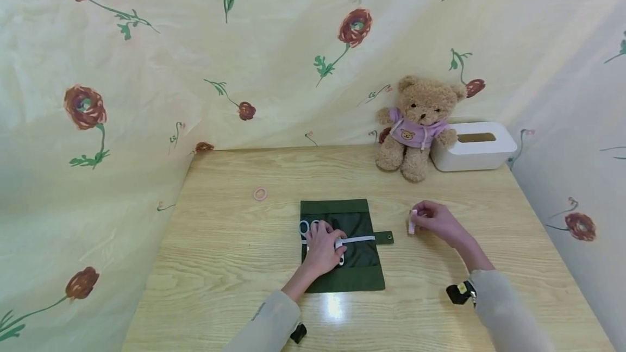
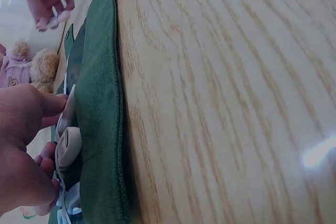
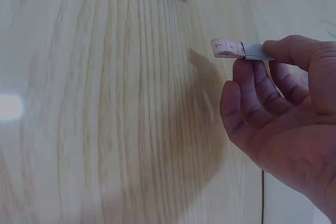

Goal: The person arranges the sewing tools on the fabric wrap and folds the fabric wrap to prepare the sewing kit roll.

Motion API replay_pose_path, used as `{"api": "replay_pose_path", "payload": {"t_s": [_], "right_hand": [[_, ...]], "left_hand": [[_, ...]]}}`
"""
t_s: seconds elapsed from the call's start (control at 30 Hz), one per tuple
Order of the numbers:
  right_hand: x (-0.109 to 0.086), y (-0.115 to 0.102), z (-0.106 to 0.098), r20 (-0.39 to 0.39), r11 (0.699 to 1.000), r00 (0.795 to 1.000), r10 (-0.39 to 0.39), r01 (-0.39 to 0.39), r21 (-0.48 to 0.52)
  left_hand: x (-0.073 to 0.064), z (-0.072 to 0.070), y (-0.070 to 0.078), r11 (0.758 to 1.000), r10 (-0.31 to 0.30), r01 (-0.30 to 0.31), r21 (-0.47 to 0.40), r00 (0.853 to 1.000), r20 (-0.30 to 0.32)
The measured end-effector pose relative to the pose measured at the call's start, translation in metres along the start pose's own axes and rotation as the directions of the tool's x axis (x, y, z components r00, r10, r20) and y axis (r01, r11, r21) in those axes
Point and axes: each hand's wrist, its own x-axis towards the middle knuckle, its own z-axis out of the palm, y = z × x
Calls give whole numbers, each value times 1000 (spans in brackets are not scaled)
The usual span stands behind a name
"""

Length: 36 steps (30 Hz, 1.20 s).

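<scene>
A dark green fabric roll pouch (image 1: 349,280) lies unfolded on the table, with a white elastic band (image 1: 361,239) across its middle. White-handled scissors (image 1: 304,227) are tucked at its left side. My left hand (image 1: 320,249) is over the pouch, thumb and fingers pinching the elastic band beside a rounded cream-white item (image 2: 70,148) whose kind I cannot tell. To the right of the pouch, my right hand (image 1: 436,221) holds a folded pink-and-white tape measure (image 3: 229,49) between thumb and fingers, above the table. Its printed numbers show in the right wrist view.
A pink ring (image 1: 260,194) lies on the wooden table (image 1: 220,265), left of and beyond the pouch. At the back right sit a teddy bear (image 1: 415,129) in a lilac top and a white tissue box (image 1: 469,159). A snap tab (image 1: 384,238) sticks out from the pouch's right edge.
</scene>
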Motion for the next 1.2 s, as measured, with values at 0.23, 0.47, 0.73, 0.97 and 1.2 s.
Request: {"api": "replay_pose_path", "payload": {"t_s": [0.23, 0.47, 0.73, 0.97, 1.2], "right_hand": [[15, -17, 24, 51, 1000, 999, -16, 15, 28], [25, -24, 44, 83, 996, 995, -61, 55, 68], [36, -31, 66, 119, 994, 989, -89, 79, 81], [46, -36, 84, 124, 991, 985, -118, 109, 79], [54, -35, 103, 108, 984, 979, -175, 173, 33]], "left_hand": [[1, 1, 2, 1000, -31, 31, -3, 999, 14], [2, -2, 5, 998, -60, 61, -22, 998, 37], [3, 1, 4, 997, -70, 71, -18, 997, 28], [5, -1, 4, 995, -73, 75, -65, 997, 42], [5, 1, 3, 995, -73, 76, -62, 996, 51]]}}
